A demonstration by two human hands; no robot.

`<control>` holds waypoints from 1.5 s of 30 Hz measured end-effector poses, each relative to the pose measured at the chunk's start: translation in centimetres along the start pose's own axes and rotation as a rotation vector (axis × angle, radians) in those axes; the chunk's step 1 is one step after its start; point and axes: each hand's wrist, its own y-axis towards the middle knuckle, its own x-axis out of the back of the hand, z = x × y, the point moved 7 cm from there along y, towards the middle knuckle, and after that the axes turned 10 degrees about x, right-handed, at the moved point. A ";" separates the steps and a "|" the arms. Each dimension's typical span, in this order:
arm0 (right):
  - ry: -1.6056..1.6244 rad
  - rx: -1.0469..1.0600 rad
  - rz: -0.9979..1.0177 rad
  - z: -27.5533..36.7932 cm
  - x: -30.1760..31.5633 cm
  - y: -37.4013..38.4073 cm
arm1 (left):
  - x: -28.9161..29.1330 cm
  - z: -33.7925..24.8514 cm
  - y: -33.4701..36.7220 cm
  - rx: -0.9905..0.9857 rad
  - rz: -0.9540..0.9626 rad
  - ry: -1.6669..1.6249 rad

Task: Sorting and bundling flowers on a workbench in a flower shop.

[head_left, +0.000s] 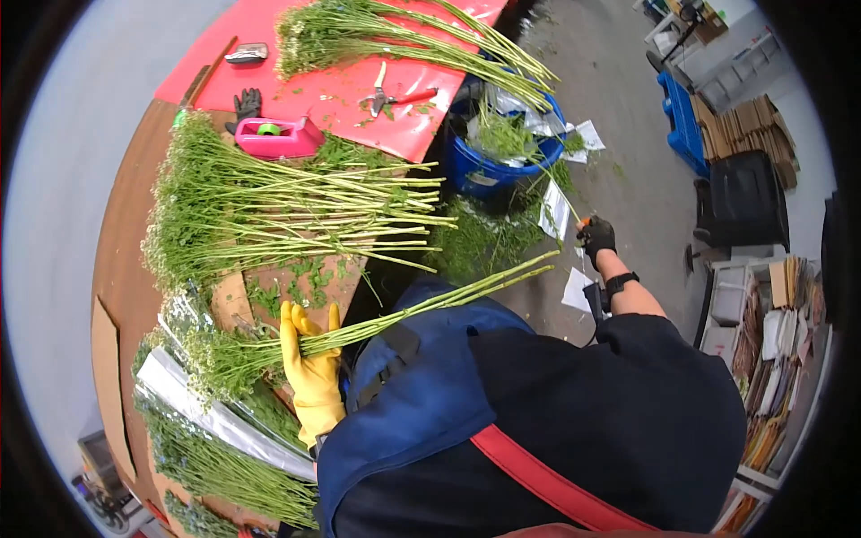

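My left hand (314,381), in a yellow rubber glove, holds a small bunch of flower stems (421,307). The stems lie between thumb and fingers; the leafy, flowered heads point left and the cut ends right, across my blue apron. Out to the right, my right hand (596,238) wears a dark glove with an orange patch at the fingertips. Its fingers are closed on a thin green stem (562,193) that slants up toward the blue bin (484,179). A larger pile of flower stems (314,206) lies on the table beyond my left hand.
Another stem pile (377,40) lies on the red sheet (314,99), near pruning shears (395,96). A pink tape dispenser (282,139) and black glove (247,106) are beside it. Clear-wrapped bunches (224,412) lie near left. Trimmings (484,238) and paper litter the floor; a shelf (717,305) stands right.
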 end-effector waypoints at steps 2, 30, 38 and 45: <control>0.064 0.020 -0.017 2.6 -0.3 0.8 | -0.2 -0.2 0.1 -0.013 0.031 0.012; 1.038 0.470 1.055 53.7 -19.2 -15.4 | -3.0 -2.1 2.1 -0.136 -0.090 0.142; 0.880 0.441 1.376 52.7 -24.8 -27.1 | 3.0 -6.8 -2.6 -0.300 -0.229 0.193; 0.860 0.895 1.510 56.2 -27.3 -33.6 | 7.6 -10.1 -8.8 -0.496 -0.343 0.248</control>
